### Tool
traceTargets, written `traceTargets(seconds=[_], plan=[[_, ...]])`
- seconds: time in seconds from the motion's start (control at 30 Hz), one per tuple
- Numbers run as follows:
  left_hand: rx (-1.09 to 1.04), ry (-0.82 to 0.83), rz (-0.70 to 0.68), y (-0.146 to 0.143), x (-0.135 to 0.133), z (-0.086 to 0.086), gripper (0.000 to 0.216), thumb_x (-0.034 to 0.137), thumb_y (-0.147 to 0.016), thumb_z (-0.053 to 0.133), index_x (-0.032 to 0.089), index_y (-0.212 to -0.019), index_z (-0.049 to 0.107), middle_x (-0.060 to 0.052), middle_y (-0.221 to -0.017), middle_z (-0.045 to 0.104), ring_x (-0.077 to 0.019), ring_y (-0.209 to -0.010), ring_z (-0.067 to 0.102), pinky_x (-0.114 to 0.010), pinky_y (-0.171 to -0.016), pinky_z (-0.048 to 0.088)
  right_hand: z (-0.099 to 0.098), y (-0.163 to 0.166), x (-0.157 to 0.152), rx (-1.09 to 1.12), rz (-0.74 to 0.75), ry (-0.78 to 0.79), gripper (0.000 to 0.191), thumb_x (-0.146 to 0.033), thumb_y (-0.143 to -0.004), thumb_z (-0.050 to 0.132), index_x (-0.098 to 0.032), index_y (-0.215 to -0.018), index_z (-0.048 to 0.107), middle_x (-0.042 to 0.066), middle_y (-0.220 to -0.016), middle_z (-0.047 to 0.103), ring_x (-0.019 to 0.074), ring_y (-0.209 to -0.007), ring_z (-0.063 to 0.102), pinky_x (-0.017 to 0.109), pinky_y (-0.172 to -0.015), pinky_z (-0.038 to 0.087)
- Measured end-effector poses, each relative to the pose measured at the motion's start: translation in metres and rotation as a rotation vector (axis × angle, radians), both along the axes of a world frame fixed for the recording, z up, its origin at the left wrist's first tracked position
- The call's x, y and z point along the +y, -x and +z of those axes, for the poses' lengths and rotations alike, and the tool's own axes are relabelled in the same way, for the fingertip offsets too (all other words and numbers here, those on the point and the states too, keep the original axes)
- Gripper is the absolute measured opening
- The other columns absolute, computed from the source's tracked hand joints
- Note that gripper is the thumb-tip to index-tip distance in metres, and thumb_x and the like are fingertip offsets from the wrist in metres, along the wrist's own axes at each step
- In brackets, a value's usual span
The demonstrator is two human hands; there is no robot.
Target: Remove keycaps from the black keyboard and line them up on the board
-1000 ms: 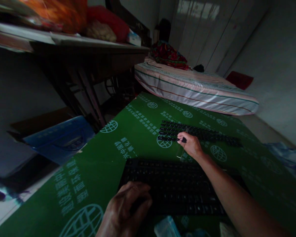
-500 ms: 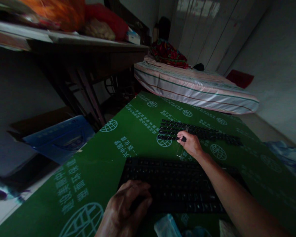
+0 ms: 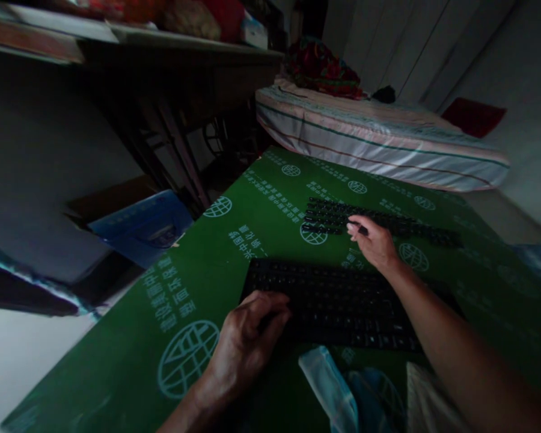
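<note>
A black keyboard point(image 3: 329, 294) lies on the green table, its far right part hidden by my right forearm. My left hand point(image 3: 247, 331) is curled over the keyboard's left end, thumb and fingertips close together on it. Beyond the keyboard, loose black keycaps point(image 3: 327, 210) are laid out in several rows. My right hand point(image 3: 372, 240) hovers at the near edge of these rows, its fingers pinched around a small dark piece point(image 3: 363, 230), which looks like the handle of a wire keycap puller. Its wire cannot be made out at this moment.
The green table point(image 3: 202, 258) carries white globe prints. Blue cloth point(image 3: 329, 385) and a beige item point(image 3: 426, 397) lie at its near edge. A dark raised desk point(image 3: 184, 60) stands at left, a blue bag point(image 3: 139, 225) below it. A bed point(image 3: 379, 132) stands beyond.
The view has shifted, so the table sits higher and more to the right. My right hand stays by the keycap rows; the wire loop that hung below it is no longer visible. My left thumb and fingertips are closer together.
</note>
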State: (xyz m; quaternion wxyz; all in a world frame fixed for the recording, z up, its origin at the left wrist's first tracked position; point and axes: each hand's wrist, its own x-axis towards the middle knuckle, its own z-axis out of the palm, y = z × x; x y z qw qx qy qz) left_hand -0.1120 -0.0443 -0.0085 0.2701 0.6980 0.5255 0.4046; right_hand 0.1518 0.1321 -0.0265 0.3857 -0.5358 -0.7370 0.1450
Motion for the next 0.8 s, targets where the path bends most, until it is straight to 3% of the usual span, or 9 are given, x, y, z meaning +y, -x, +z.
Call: traceTargets(seconds=[0.17, 0.33, 0.43, 0.6, 0.8], plan=[[-0.06, 0.009, 0.046, -0.002, -0.001, -0.001, 0.012, 0.019, -0.082, 0.054, 0.018, -0.088, 0.064, -0.004, -0.088, 0.068, -0.0151, -0.079, 0.064, -0.026, -0.071, 0.052, 0.017, -0.003, -0.047, 0.109, -0.023, 0.182, 0.051, -0.052, -0.087, 0.04, -0.022, -0.127, 0.051, -0.001, -0.059, 0.063, 0.0121, -0.045, 0.058, 0.025, -0.051, 0.05], [-0.139, 0.037, 0.091, -0.003, -0.001, -0.004, 0.015, 0.021, -0.081, 0.055, 0.018, -0.093, 0.064, -0.003, -0.081, 0.069, -0.0146, -0.073, 0.065, -0.024, -0.065, 0.052, 0.028, 0.0, -0.088, 0.048, -0.138, 0.107, 0.043, -0.051, -0.084, 0.046, -0.02, -0.11, 0.063, 0.001, -0.062, 0.063, 0.0153, -0.06, 0.062, 0.028, -0.063, 0.052], [-0.201, 0.064, 0.098, -0.002, -0.001, -0.006, 0.016, 0.02, -0.081, 0.056, 0.017, -0.094, 0.064, -0.002, -0.079, 0.069, -0.0144, -0.072, 0.066, -0.024, -0.065, 0.052, 0.035, 0.004, -0.105, 0.126, -0.186, 0.085, 0.039, -0.05, -0.085, 0.047, -0.018, -0.101, 0.063, 0.001, -0.061, 0.062, 0.0142, -0.056, 0.06, 0.027, -0.06, 0.052], [-0.336, 0.124, 0.137, -0.002, 0.0, -0.005, 0.016, 0.02, -0.077, 0.059, 0.014, -0.091, 0.064, -0.003, -0.076, 0.071, -0.0147, -0.07, 0.066, -0.024, -0.066, 0.051, 0.047, 0.023, -0.134, 0.326, -0.031, 0.263, 0.027, -0.044, -0.082, 0.053, -0.018, -0.089, 0.055, -0.001, -0.058, 0.061, 0.0112, -0.049, 0.057, 0.021, -0.05, 0.049], [-0.5, 0.194, 0.154, -0.005, 0.001, -0.002, 0.017, 0.022, -0.073, 0.061, 0.015, -0.089, 0.063, -0.003, -0.074, 0.072, -0.0159, -0.07, 0.067, -0.024, -0.065, 0.051, 0.048, 0.053, -0.157, 0.329, 0.193, 0.539, 0.025, -0.042, -0.079, 0.058, -0.017, -0.081, 0.055, -0.001, -0.056, 0.061, 0.0104, -0.047, 0.057, 0.019, -0.046, 0.046]])
